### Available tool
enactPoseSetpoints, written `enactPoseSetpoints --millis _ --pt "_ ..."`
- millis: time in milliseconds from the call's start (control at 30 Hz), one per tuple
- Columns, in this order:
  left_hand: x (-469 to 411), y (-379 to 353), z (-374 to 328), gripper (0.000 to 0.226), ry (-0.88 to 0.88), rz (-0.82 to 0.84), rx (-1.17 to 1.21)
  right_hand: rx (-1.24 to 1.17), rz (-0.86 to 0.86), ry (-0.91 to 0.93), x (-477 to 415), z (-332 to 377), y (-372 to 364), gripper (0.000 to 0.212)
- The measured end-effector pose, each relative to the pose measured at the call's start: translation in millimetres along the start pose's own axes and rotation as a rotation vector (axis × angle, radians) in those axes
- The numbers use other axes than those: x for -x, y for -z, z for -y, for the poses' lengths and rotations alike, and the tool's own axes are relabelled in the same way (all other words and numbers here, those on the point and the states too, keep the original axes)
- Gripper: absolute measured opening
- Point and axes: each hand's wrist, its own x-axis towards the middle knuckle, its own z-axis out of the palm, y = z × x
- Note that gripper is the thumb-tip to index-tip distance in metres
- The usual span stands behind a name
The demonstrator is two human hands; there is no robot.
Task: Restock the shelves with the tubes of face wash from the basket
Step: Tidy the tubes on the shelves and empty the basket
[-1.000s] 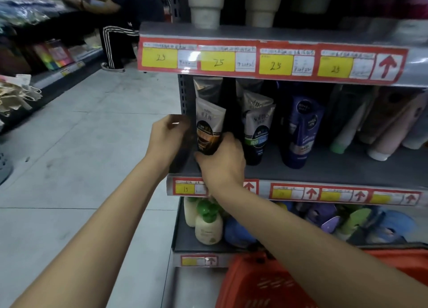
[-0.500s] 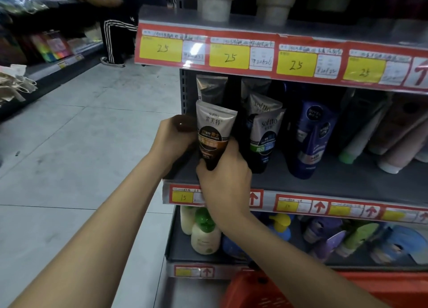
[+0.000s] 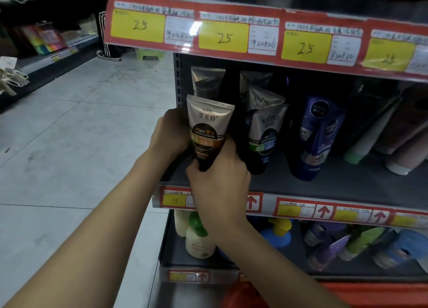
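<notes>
Now the left hand (image 3: 170, 134), which a second ago was by the shelf upright, has closed in and curls round the left edge of the brown-banded Softto tube (image 3: 207, 127), its fingertips hidden behind it; the right hand (image 3: 217, 182) wraps the tube's dark cap end from below; the tube stands upright at the left end of the middle shelf (image 3: 324, 182), in front of a matching tube (image 3: 207, 80); just to the right stand green-banded Softto tubes (image 3: 266, 136), then blue Nivea Men tubes (image 3: 317, 131); the red basket (image 3: 370, 293) sits low at right; this tube looks nearly placed, needing only settling and release.
</notes>
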Motion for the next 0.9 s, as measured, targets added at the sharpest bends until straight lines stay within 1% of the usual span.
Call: enactPoseSetpoints --millis 267,400,433,567,733,900 --pt "-3.9 6.9 2.9 0.039 -0.042 0.109 -0.065 0.022 0.038 0.004 -1.8 -2.0 3.2 0.053" --pt "-4.1 6.3 6.7 0.026 -0.060 0.149 0.000 0.038 0.025 0.010 -2.3 -1.1 3.0 0.049" --pt "-4.2 6.3 7.7 0.025 -0.061 0.150 0.010 0.039 0.022 0.015 -2.1 -0.9 2.8 0.048" --pt "-2.5 5.0 8.1 0.036 -0.079 0.108 -0.010 0.043 0.029 0.009 -1.9 -1.1 3.4 0.048" --pt "-7.1 2.4 7.1 0.029 -0.071 0.065 -0.045 0.067 0.048 -0.011 -2.5 -0.8 5.3 0.046" --pt "-4.0 0.3 0.9 0.039 -0.044 0.042 -0.077 0.089 0.051 -0.005 -2.9 -2.3 4.7 0.043"
